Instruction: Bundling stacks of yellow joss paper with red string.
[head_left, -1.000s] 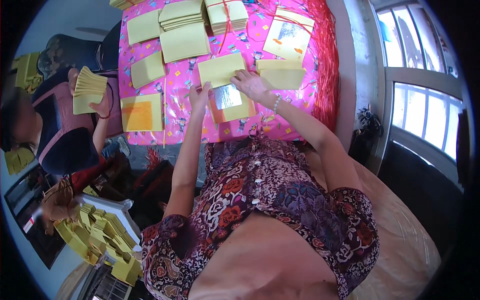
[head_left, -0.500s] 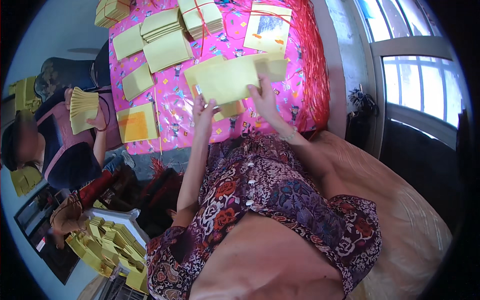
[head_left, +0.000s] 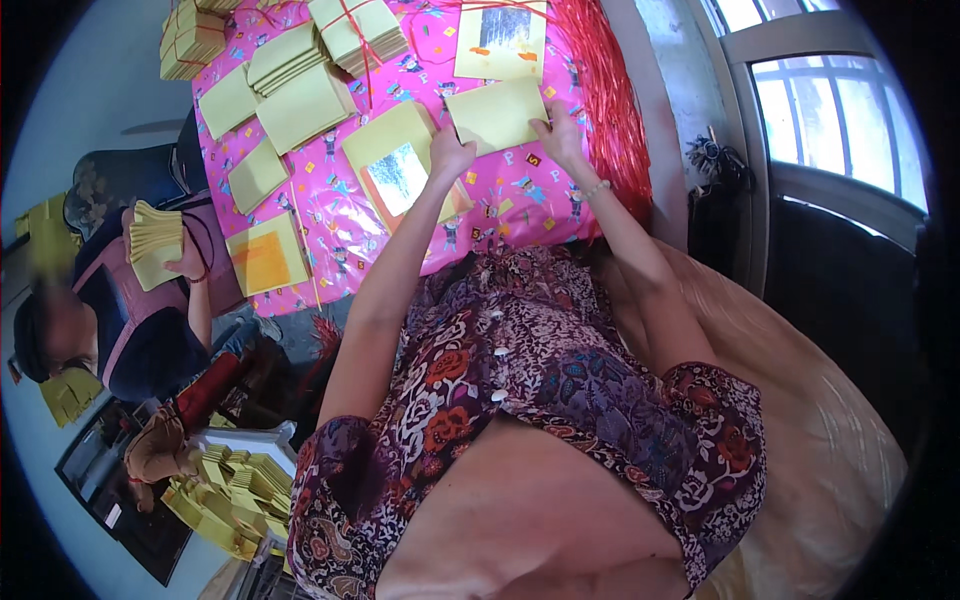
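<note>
Both of my hands grip a plain pale-yellow paper piece, perhaps a folded sheet or thin stack, low over the pink table. My left hand pinches its near left corner, and my right hand has its near right corner, thumb on top. Nearer to me, left of it, lies yellow paper with a silver patch edged in orange, partly behind my left forearm. Just beyond the held piece is another yellow sheet with a silver patch and orange marks.
Yellow paper bundles and stacks cover the table's left side. Long red strands hang along the right edge of the pink tablecloth. At left, another person holds a fanned yellow paper bundle. More yellow paper sits lower left.
My hands have carried the yellow paper away from me and to the right. The silver-patched paper beneath it has come into view. My camera view has also shifted slightly.
</note>
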